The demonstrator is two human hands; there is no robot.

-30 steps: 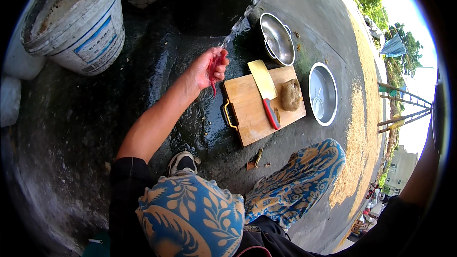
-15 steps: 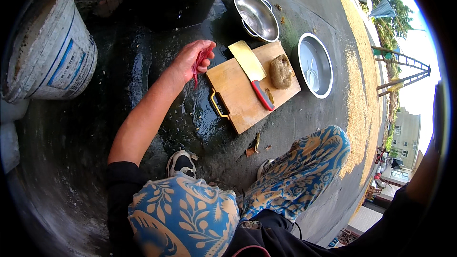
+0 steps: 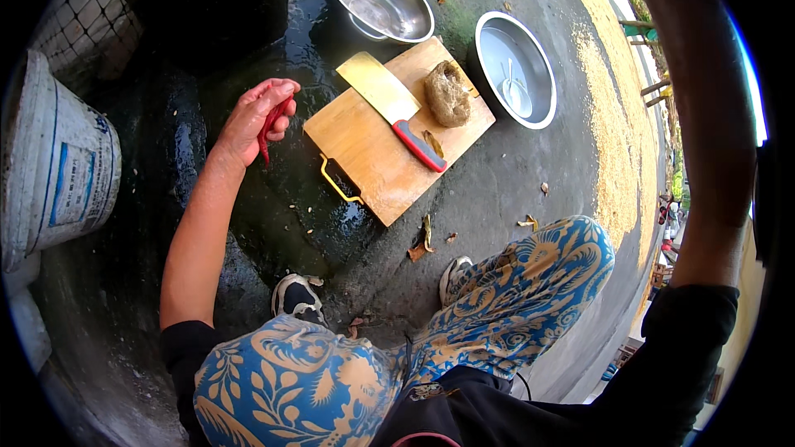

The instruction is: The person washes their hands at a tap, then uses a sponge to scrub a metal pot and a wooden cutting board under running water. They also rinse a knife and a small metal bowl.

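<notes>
My left hand (image 3: 258, 118) is raised left of the cutting board, its fingers closed around thin, red, wrinkled chili peppers (image 3: 273, 124) whose ends hang below the palm. On the wooden cutting board (image 3: 364, 145), which has a yellow handle, rests a cleaver (image 3: 381, 91) with a broad blade and a red and grey grip. A brownish, shiny lump (image 3: 447, 95) sits beside the blade, and a dry leaf (image 3: 433, 144) lies near the grip. My right forearm (image 3: 714, 157) reaches up along the right side; its hand is beyond the picture's edge.
Behind the board stands a metal colander-like bowl with handles (image 3: 383, 2); a steel basin (image 3: 515, 70) holding water is to its right. A stained white bucket (image 3: 74, 165) is at far left. Grain (image 3: 613, 132) covers ground at right. Dry leaves (image 3: 421, 240) lie nearby.
The view has shifted, so the board, bowls and bucket appear farther left and mostly differently placed. My left hand still grips the red peppers. My right forearm has come up into view.
</notes>
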